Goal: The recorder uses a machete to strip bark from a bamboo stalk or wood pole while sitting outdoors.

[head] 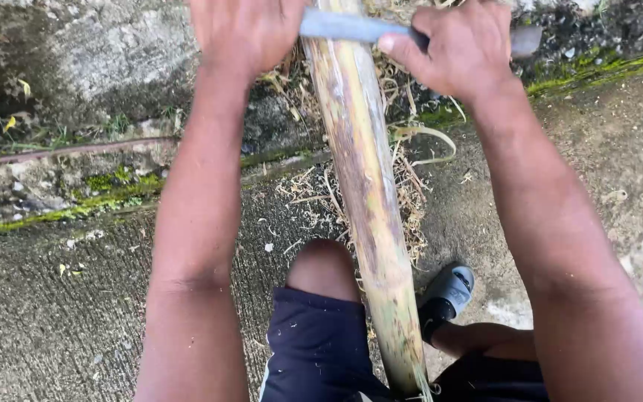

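The bamboo pole (366,208) runs between the person's legs, its near end low by the dark shorts (314,342), just inside the grey sandal (448,290), and its far end up under both hands. Its skin is smooth, pale yellow streaked with green and brown; the section is round and nearly straight.

Across the pole, at its far end, lies the blade (344,27), flat grey metal held roughly square to the pole's axis. The right hand (459,48) is closed in a full fist around the handle end, to the right of the pole. The left hand (243,30) bears on the blade's other end, left of the pole; its fingers are out of frame, so whether they wrap the metal cannot be told.

For a clean scrape, judged from this setup:
- Keep both wrists level so the edge meets the curved skin evenly.
- Keep the blade square to the pole.
- Steady the pole between the legs.

Below the grip, dry fibrous shavings (403,193) lie on both sides of the pole. Beyond them is rough grey concrete (76,313), a mossy green seam (61,212) left of the grip, and weathered stone (113,52) farthest out.
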